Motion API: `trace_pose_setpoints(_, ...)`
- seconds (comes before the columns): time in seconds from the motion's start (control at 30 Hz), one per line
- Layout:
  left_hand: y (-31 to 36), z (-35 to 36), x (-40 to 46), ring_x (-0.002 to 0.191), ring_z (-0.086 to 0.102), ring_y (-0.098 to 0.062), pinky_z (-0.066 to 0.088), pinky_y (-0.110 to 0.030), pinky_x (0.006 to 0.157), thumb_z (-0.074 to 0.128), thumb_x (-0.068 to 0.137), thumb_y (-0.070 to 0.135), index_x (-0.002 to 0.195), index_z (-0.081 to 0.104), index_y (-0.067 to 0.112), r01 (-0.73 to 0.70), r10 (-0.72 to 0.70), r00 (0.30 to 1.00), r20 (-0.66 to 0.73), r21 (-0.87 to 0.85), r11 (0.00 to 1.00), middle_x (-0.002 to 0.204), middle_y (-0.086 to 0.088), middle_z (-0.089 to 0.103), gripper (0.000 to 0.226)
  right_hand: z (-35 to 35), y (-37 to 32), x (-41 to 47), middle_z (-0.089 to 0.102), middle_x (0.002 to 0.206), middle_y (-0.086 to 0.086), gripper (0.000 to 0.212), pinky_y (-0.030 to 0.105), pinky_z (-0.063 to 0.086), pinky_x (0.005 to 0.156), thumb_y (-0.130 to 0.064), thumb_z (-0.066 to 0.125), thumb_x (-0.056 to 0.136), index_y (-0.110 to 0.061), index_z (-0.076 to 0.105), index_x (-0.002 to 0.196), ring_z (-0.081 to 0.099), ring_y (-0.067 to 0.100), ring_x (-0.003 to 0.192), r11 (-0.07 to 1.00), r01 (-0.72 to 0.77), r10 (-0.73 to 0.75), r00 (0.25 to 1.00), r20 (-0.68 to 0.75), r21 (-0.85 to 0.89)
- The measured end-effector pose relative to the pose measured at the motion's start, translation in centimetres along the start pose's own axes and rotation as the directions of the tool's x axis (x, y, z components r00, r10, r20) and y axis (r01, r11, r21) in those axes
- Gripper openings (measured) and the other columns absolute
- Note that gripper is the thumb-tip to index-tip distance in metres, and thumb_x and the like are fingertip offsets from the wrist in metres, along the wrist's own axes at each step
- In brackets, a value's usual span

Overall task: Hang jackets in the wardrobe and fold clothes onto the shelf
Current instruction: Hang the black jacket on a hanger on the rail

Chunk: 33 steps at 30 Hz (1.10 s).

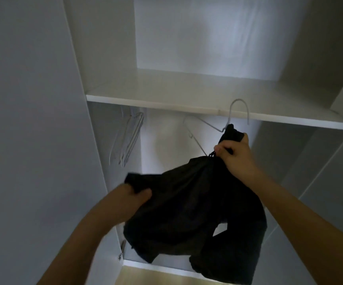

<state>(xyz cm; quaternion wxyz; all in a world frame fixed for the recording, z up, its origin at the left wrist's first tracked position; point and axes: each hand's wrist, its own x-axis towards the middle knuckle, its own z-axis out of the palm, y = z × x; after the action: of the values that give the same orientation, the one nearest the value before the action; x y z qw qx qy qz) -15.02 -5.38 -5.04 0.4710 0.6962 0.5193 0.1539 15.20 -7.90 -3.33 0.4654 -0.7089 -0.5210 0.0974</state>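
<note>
While we hold a black jacket (195,202) up inside the wardrobe (108,58), it sits half on a wire hanger (224,124).
Our right hand (236,155) pinches collar and hanger together; our left hand (133,197) grips the hem. The free shoulder could slide off the bare wire.

A shelf (166,103) spans the wardrobe (43,99). Below it, spare hangers (128,138) hang at the left. To their right, in front of the shelf's edge, a hanger (231,118) carries a jacket (197,202), held between both hands.
</note>
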Motion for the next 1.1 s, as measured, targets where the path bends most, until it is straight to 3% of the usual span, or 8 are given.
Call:
trace_pose_setpoints(0.07,0.0,-3.0,-0.5,0.081,0.064,-0.015,0.052,-0.024,0.072,0.052,0.086,0.065,0.096,0.064,0.018,0.083,-0.179,0.972,0.153,0.488,0.869,0.098,-0.002,0.070,0.050,-0.4,-0.1,-0.3,0.030,0.108,-0.004,0.024,-0.011,0.027,0.071,-0.024,0.062,0.092,-0.031,0.064,0.069,0.040,-0.026,0.081,0.997,0.060,-0.060,0.998,-0.007,-0.041)
trace_pose_setpoints(0.13,1.5,-5.3,0.6,0.088,0.061,-0.021,0.048,-0.030,0.076,0.043,0.091,0.066,0.107,0.064,0.011,0.115,-0.015,0.987,-0.158,0.652,0.750,0.113,-0.011,0.066,0.061,-0.8,0.0,-0.7,0.030,0.108,-0.002,0.025,-0.012,0.026,0.071,-0.023,0.063,0.092,-0.032,0.063,0.069,0.037,-0.029,0.081,0.994,0.094,-0.094,0.996,0.002,-0.064)
trace_pose_setpoints(0.27,6.7,-2.2,6.2,0.093,0.062,-0.030,0.048,-0.036,0.079,0.050,0.096,0.032,0.103,0.064,0.000,-0.176,0.216,0.954,-0.206,0.196,0.965,0.106,-0.020,0.065,0.035,-1.3,-0.1,-1.5,0.031,0.105,-0.006,0.033,-0.010,0.027,0.078,-0.022,0.065,0.090,-0.043,0.061,0.064,0.036,-0.025,0.088,0.982,0.174,-0.169,0.983,0.071,-0.072)
trace_pose_setpoints(0.37,6.9,3.5,10.2,0.126,0.048,-0.031,0.038,-0.037,0.103,0.052,0.097,0.039,0.139,0.046,0.002,-0.008,0.001,0.990,0.143,0.051,0.999,0.141,-0.016,0.048,0.056,-2.0,-0.3,-2.4,0.032,0.106,-0.004,0.034,-0.008,0.028,0.081,-0.022,0.065,0.089,-0.045,0.060,0.065,0.036,-0.021,0.092,0.967,0.240,-0.231,0.968,0.100,-0.088)
trace_pose_setpoints(0.5,4.7,7.2,13.9,0.106,0.058,-0.028,0.049,-0.041,0.089,0.054,0.085,0.065,0.137,0.046,0.010,0.272,-0.213,0.918,0.334,-0.139,0.952,0.121,-0.011,0.057,0.076,-3.1,-0.2,-3.6,0.038,0.106,0.006,0.034,-0.004,0.028,0.086,-0.013,0.067,0.088,-0.042,0.060,0.072,0.035,-0.016,0.097,0.938,0.334,-0.324,0.939,0.111,-0.091)
trace_pose_setpoints(0.77,2.8,12.8,18.5,0.083,0.059,-0.025,0.049,-0.032,0.061,0.057,0.091,0.052,0.111,0.057,0.005,0.417,-0.380,0.834,0.399,-0.006,0.909,0.101,-0.012,0.061,0.050,-4.1,-0.3,-5.0,0.049,0.098,0.021,0.011,0.003,0.032,0.088,-0.022,0.061,0.087,-0.027,0.065,0.079,0.035,-0.008,0.103,0.907,0.416,-0.400,0.899,0.178,-0.061)
trace_pose_setpoints(0.93,-1.2,16.3,20.9,0.120,0.055,-0.032,0.048,-0.040,0.099,0.058,0.095,0.025,0.129,0.053,0.004,0.427,-0.398,0.861,0.315,-0.024,0.904,0.133,-0.018,0.055,0.040,-4.7,0.2,-5.7,0.055,0.091,0.019,0.016,0.004,0.029,0.091,-0.036,0.053,0.089,-0.030,0.064,0.079,0.033,0.002,0.107,0.910,0.409,-0.383,0.894,0.233,-0.070)
trace_pose_setpoints(1.1,-2.7,16.5,22.7,0.076,0.062,-0.028,0.055,-0.037,0.071,0.051,0.095,0.003,0.105,0.057,-0.006,0.430,-0.376,0.893,0.247,-0.226,0.874,0.090,-0.019,0.061,0.014,-5.6,1.3,-6.0,0.050,0.093,0.015,0.015,0.005,0.032,0.088,-0.028,0.061,0.092,-0.030,0.062,0.077,0.036,0.002,0.101,0.933,0.357,-0.328,0.900,0.288,-0.052)
